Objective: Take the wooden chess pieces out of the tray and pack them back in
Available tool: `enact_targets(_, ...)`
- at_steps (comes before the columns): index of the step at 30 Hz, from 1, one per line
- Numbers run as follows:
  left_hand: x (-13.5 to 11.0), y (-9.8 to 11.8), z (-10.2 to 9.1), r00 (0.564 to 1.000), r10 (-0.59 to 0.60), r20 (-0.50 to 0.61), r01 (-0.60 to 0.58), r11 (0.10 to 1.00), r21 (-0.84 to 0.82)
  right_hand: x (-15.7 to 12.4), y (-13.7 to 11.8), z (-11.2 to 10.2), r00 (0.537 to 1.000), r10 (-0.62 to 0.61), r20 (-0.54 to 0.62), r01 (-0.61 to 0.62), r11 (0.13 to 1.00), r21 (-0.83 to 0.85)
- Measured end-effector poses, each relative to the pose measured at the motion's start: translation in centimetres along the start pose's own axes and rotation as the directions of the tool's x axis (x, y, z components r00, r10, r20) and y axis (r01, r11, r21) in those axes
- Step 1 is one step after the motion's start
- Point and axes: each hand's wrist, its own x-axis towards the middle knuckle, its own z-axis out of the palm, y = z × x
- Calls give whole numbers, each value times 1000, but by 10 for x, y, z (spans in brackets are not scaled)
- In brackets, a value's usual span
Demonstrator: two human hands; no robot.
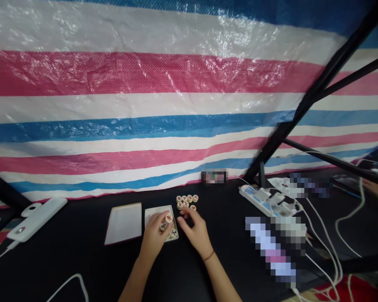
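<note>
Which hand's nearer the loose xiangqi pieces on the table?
Right. The right hand is just below the loose xiangqi pieces; the left hand is farther off, down and left, over the white tray.

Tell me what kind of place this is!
It looks like a makeshift indoor corner, maybe a homemade shelter. A striped plastic tarp hangs behind black metal poles, and a black table holds a power strip and round Chinese chess pieces.
</note>
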Motion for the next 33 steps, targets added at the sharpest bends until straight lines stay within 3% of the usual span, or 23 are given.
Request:
enact_targets(4,-6,1,6,998,40,39,-41,998,42,-7,-34,8,994,-43,102,32,994,102)
enact_targets(7,-6,2,6,996,67,56,-71,996,62,-5,-36,9,996,-30,87,21,994,105)
enact_targets(10,-3,4,2,993,97,61,-102,990,92,2,-12,2,997,38,-66,-35,998,53)
enact_targets(13,0,5,-3,992,116,51,-121,986,114,7,29,-9,954,137,-268,-158,986,-56)
enact_targets(15,2,7,-5,991,121,47,-126,985,117,8,55,-14,939,176,-295,-228,961,-153)
enact_targets(18,3,8,-6,991,128,43,-132,985,113,7,75,-16,953,188,-239,-244,941,-235)
enact_targets(24,3,4,-7,989,128,69,-135,985,106,9,65,-7,993,93,-76,-115,915,-386)
enact_targets(28,3,3,-7,990,120,75,-128,986,104,11,64,-4,990,130,-60,-143,859,-492)
enact_targets(33,3,3,-7,990,118,80,-125,988,92,14,71,-1,990,132,-51,-139,847,-513)
